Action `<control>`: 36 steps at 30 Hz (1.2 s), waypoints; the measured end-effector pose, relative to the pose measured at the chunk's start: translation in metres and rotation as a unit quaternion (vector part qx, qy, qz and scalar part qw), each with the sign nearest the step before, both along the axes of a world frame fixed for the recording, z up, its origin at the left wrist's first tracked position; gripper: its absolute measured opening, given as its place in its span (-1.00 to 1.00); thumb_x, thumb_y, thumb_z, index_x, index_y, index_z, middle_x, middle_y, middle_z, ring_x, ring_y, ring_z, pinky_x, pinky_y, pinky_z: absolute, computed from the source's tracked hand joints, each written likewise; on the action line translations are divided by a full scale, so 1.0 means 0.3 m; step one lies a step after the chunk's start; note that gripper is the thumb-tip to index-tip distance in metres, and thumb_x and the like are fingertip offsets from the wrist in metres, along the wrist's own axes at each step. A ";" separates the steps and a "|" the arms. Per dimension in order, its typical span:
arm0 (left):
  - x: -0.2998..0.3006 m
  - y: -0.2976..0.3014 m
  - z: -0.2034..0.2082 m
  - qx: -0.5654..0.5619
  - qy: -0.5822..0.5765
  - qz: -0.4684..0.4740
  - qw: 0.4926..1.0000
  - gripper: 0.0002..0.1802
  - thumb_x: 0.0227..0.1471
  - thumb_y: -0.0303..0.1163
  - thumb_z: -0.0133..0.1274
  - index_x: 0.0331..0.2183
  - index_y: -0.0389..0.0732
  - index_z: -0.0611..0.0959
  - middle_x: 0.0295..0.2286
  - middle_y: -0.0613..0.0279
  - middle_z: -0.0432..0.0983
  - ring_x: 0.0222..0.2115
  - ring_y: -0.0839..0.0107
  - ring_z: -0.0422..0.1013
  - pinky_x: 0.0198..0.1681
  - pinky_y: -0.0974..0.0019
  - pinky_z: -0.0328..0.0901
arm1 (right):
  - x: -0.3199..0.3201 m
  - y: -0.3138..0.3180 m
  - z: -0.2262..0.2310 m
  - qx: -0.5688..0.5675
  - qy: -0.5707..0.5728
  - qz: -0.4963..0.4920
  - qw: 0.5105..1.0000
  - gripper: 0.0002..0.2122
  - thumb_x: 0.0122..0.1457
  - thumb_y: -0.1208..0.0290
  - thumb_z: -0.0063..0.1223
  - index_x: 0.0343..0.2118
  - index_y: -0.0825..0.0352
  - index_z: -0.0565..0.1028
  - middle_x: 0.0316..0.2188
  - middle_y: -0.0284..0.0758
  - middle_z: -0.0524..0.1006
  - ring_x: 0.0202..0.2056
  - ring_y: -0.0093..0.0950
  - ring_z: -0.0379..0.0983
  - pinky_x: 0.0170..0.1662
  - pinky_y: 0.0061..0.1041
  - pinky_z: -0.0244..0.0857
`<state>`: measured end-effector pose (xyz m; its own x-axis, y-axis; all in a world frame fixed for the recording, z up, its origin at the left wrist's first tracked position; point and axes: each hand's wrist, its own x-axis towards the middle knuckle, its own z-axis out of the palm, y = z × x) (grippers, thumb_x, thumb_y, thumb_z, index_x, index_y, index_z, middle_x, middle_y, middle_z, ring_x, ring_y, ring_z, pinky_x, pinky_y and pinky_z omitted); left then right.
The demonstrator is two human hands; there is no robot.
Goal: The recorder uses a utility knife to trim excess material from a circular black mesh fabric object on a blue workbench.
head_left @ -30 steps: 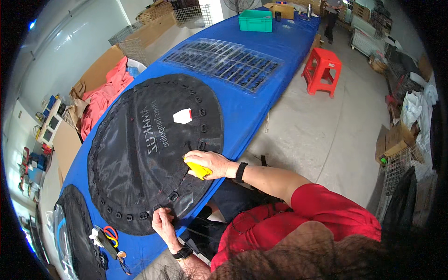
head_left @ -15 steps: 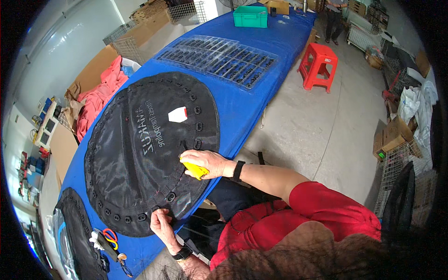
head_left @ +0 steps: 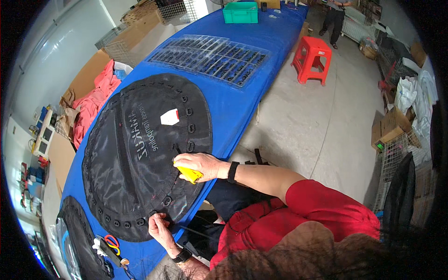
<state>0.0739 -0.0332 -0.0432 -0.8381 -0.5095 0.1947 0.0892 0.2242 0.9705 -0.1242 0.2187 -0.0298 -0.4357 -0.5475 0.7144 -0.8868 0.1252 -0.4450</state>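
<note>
A round black mesh trampoline mat [head_left: 112, 172] lies on the blue-covered table [head_left: 228, 109], with black oval clips [head_left: 191, 128] around its rim. A white tag with a red edge [head_left: 170, 117] rests on the mat. My right hand [head_left: 200, 164] is closed around a yellow hand tool [head_left: 189, 175], low over the mat's right part; its exact kind is hidden by the fingers. A thin dark piece sticks out beyond the fingertips. At the near rim, my left hand [head_left: 160, 227] pinches the mat's edge between thumb and fingers, close to a clip.
Clear plastic trays of small black parts [head_left: 212, 58] lie farther up the table, before a green bin [head_left: 240, 13]. Scissors with red and yellow handles [head_left: 112, 242] lie at lower left, beside another black mat [head_left: 81, 233]. A red stool [head_left: 312, 60] and a standing person [head_left: 333, 21] are beyond.
The whole view has shifted slightly, so the table and mat appear a little farther left. Both hands keep their grips, and the right hand remains over nearly the same part of the mat.
</note>
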 end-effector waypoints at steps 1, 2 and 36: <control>-0.002 0.004 0.007 0.000 -0.001 -0.003 1.000 -0.66 0.34 -0.23 0.01 -0.42 -0.23 0.63 -0.52 0.37 0.56 -0.63 0.70 0.24 -0.56 0.53 0.14 | -0.002 0.003 -0.003 -0.001 0.004 0.000 1.000 -0.60 0.13 0.31 0.31 -0.03 0.28 0.40 0.01 -0.21 0.45 -0.09 -0.17 0.53 -0.14 -0.28 0.51; -0.002 0.008 0.018 -0.002 -0.008 -0.005 1.000 -0.66 0.34 -0.23 0.01 -0.42 -0.23 0.62 -0.52 0.36 0.56 -0.64 0.70 0.23 -0.56 0.53 0.13 | -0.003 0.006 -0.008 -0.001 0.003 -0.002 1.000 -0.60 0.13 0.31 0.31 -0.03 0.28 0.40 0.01 -0.21 0.45 -0.09 -0.17 0.53 -0.14 -0.28 0.51; 0.051 -0.221 -0.277 0.117 -0.093 0.043 0.988 -0.60 0.30 -0.18 0.02 -0.47 -0.28 0.54 -0.58 0.17 0.50 -0.79 0.47 0.28 -0.76 0.41 0.17 | -0.011 0.007 -0.048 0.069 -0.032 0.054 0.996 -0.49 0.03 0.36 0.25 0.05 0.44 0.40 0.10 -0.02 0.36 0.10 -0.10 0.39 0.12 -0.21 0.34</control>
<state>0.0892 -0.0997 -0.1264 -0.8000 -0.5931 -0.0905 -0.1058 -0.0089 0.9943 -0.1274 0.2208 -0.0443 -0.4111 -0.6843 0.6023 -0.8691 0.0949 -0.4854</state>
